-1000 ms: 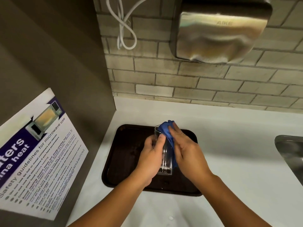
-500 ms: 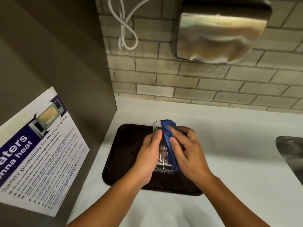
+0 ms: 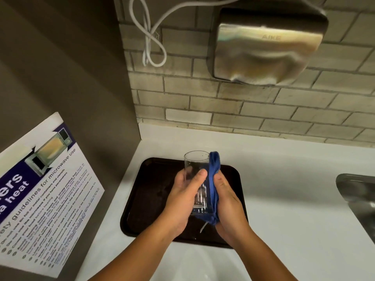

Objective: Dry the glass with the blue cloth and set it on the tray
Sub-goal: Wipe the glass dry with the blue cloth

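While the left hand wraps the glass at centre frame, mouth tilted toward the upper frame, the right hand presses the blue cloth along its right side. Directly beneath lies the tray, so setting down is likely a short lowering.

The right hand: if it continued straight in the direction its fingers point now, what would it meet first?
The right hand points left; the blue cloth it already presses, then the glass directly behind it.
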### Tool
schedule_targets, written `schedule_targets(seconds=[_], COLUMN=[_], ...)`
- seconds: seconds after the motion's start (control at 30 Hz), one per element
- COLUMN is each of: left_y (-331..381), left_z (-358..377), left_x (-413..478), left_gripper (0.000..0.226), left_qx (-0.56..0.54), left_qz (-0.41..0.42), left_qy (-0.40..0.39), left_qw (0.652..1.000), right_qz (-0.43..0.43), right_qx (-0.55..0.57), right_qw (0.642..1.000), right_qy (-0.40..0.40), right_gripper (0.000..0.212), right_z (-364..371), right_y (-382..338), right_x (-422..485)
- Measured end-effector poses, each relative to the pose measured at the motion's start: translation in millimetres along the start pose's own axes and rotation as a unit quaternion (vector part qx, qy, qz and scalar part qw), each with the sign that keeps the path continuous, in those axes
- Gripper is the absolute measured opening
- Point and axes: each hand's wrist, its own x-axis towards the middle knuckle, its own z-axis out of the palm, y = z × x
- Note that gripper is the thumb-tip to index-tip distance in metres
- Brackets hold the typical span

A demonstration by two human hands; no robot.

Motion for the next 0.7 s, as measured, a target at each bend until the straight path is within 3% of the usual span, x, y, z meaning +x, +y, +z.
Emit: schedule_targets(seconds=[0.17, 0.23, 0.3, 0.37, 0.43, 0.53, 0.6, 0.7], left_y=[4.6, 7.0, 9.1, 7.1, 4.6, 3.7, 4.7, 7.0], left_z=[6.8, 7.2, 6.3, 4.0, 2.8, 2.3, 4.0, 6.3], left_x=[2.8, 5.6, 8.0, 9.5, 10.7, 10.5, 9.8, 9.4], left_gripper=[0.073, 0.075, 0.065, 0.058, 0.066, 0.075, 0.067, 0.060], left_qx=[-0.015, -0.042, -0.055, -0.070, -0.101, -0.098, -0.048, -0.015], left_qz=[0.029, 0.027, 0.032, 0.031, 0.028, 0.063, 0.129, 0.187], left_qy=[0.037, 0.069, 0.089, 0.088, 0.089, 0.083, 0.079, 0.077], left_qw=[0.999, 0.996, 0.994, 0.993, 0.991, 0.990, 0.987, 0.979], right_qz=[0.050, -0.013, -0.156, -0.218, -0.208, -0.028, 0.060, 0.025], right_qx=[0.016, -0.087, -0.294, -0.396, -0.344, -0.165, -0.095, -0.075], right_qw=[0.998, 0.996, 0.941, 0.889, 0.914, 0.986, 0.993, 0.995], right_qy=[0.039, 0.017, -0.057, -0.076, -0.055, 0.014, 0.043, 0.057], right_gripper=[0.039, 0.034, 0.038, 0.049, 0.045, 0.043, 0.044, 0.041], right_z=[-6.6, -7.1, -9.7, -16.8, -17.8, -11.9, -10.2, -6.2], right_y=[10.1, 19.7, 27.2, 31.9, 26.8, 17.8, 17.5, 15.8], right_x=[-5.5, -13.2, -24.3, -25.4, -22.7, -13.5, -9.8, -11.1])
